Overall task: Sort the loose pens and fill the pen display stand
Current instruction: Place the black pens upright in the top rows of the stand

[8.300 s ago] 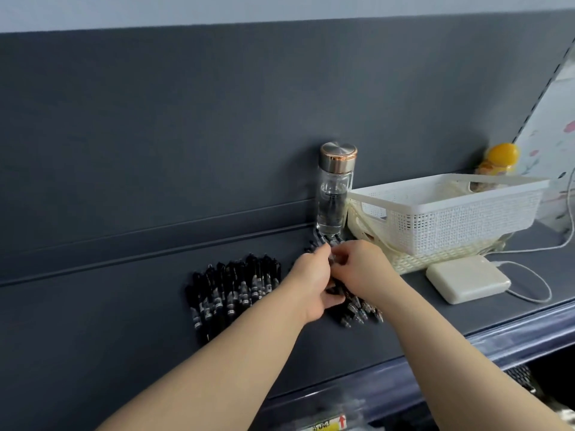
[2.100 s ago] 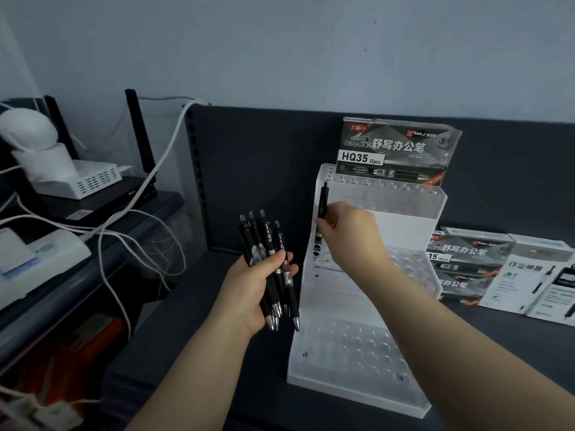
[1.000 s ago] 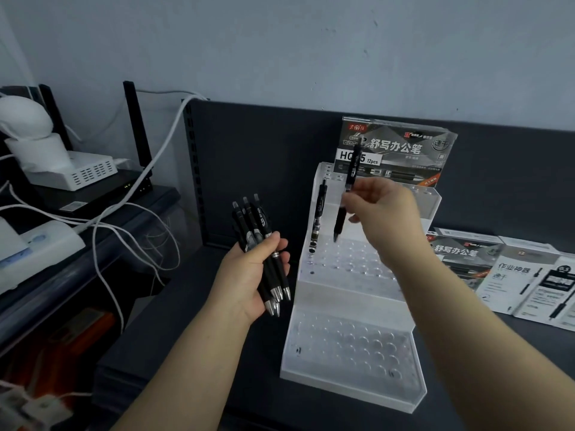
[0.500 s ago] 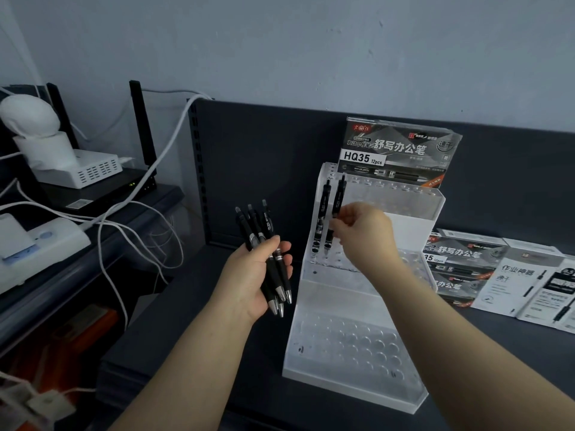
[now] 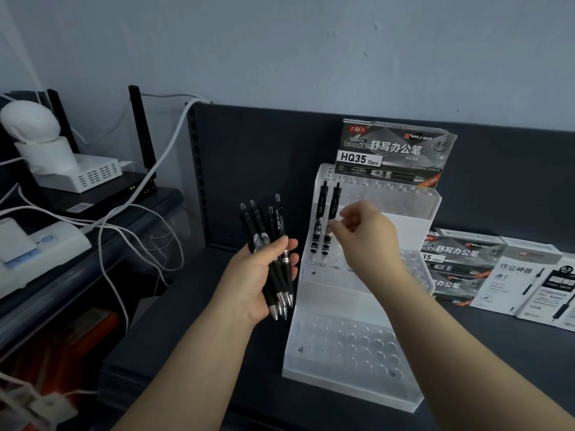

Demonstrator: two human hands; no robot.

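Note:
A clear stepped pen display stand (image 5: pixel 354 346) sits on the dark shelf, its tiers full of round holes. Two black pens (image 5: pixel 327 222) stand upright side by side in the leftmost holes of its upper tier. My left hand (image 5: pixel 259 281) is left of the stand and grips a bunch of black pens (image 5: pixel 273 253), silver tips pointing down. My right hand (image 5: pixel 364 234) hovers just right of the second standing pen, fingers loosely apart and holding nothing.
A pen box marked HQ35 (image 5: pixel 393 154) stands behind the stand's top. More pen boxes (image 5: pixel 497 272) lie flat to the right. At left, a lower shelf carries a router (image 5: pixel 102 194), white devices (image 5: pixel 40 247) and loose white cables (image 5: pixel 130 231).
My right hand set the second pen into the hole beside the first and let go of it, drawing slightly to the right. My left hand keeps its bunch of pens.

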